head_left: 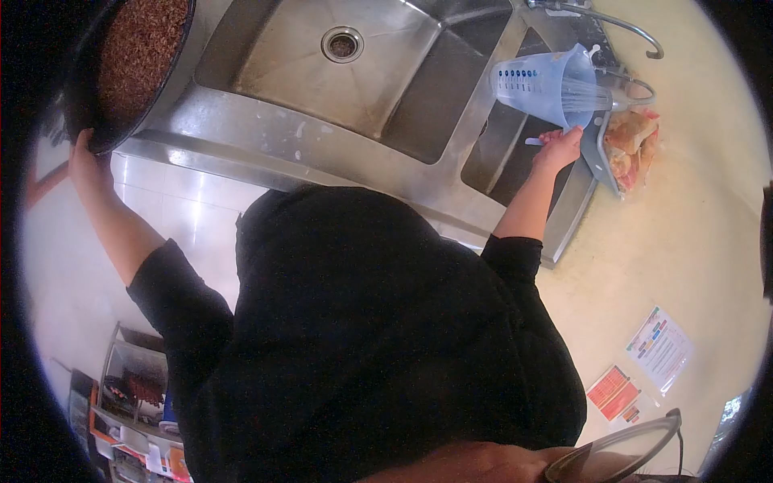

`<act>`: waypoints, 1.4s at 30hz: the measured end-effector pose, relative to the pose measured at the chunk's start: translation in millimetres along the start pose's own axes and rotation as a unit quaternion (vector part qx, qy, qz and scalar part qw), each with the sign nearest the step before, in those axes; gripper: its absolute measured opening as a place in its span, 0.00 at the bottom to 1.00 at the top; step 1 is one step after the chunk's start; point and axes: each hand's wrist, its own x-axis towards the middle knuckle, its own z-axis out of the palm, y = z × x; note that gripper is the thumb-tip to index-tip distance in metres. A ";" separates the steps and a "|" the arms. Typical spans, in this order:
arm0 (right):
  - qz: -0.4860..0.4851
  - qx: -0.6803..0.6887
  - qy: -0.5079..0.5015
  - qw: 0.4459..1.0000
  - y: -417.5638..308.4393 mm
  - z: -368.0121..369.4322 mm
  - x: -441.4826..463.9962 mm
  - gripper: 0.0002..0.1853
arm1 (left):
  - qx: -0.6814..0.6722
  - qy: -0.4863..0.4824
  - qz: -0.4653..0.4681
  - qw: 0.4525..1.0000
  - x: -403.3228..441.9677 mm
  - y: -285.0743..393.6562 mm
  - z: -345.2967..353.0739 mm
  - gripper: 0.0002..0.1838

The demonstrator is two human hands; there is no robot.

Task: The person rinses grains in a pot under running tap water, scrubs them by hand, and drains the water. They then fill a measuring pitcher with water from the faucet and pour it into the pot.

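Note:
My left hand (86, 153) is at the far left, its fingers closed on the near rim of a large dark pot (88, 88). Reddish-brown grains (143, 60), possibly rice, fill the part of the pot that shows. On the right, my right hand (559, 148) grips the handle of a translucent measuring jug (531, 79) with dark markings. The jug is tilted in this view, its mouth toward a tap nozzle (620, 100). Water sprays from that nozzle into the jug. The pot's far side is cut off by the frame.
A steel sink (354, 88) with a round drain (342, 45) lies between my hands. A second, narrower basin (503, 149) sits below the jug. A curved metal tap (620, 24) and a tray with a plastic-wrapped item (630, 149) are at right. Paper notices (659, 346) hang on the wall; a shelf (133, 386) stands lower left.

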 end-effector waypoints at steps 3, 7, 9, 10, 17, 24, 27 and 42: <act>0.003 0.001 -0.003 1.000 0.5 -1.2 -0.1 0.20 | 0.109 0.015 0.011 0.994 -19.0 17.0 5.9 0.28; 0.009 0.010 0.001 1.000 0.7 -0.9 -1.7 0.20 | 0.181 0.058 0.100 0.977 -21.2 19.4 6.5 0.38; 0.007 0.009 0.002 1.000 1.6 -1.0 -3.0 0.20 | 0.227 0.096 0.156 0.956 -7.5 13.5 -1.5 0.42; 0.007 0.007 0.000 1.000 1.3 -1.0 -3.1 0.20 | 0.268 0.107 0.183 0.940 -1.8 12.0 -5.2 0.43; 0.012 0.012 -0.005 1.000 0.6 -0.8 -3.2 0.20 | 0.315 0.160 0.504 0.789 -116.9 84.7 89.2 0.35; 0.040 0.012 0.017 0.999 -3.6 2.8 -3.4 0.20 | 0.103 -0.642 0.229 0.725 -257.5 43.4 156.9 0.17; 0.035 0.026 0.007 0.999 3.9 -3.5 0.0 0.20 | 0.089 -0.804 0.068 0.584 -302.8 -2.6 168.1 0.20; 0.048 0.036 0.006 0.998 6.8 -6.2 6.4 0.20 | 0.230 -0.763 -0.086 0.598 -262.4 25.1 162.6 0.08</act>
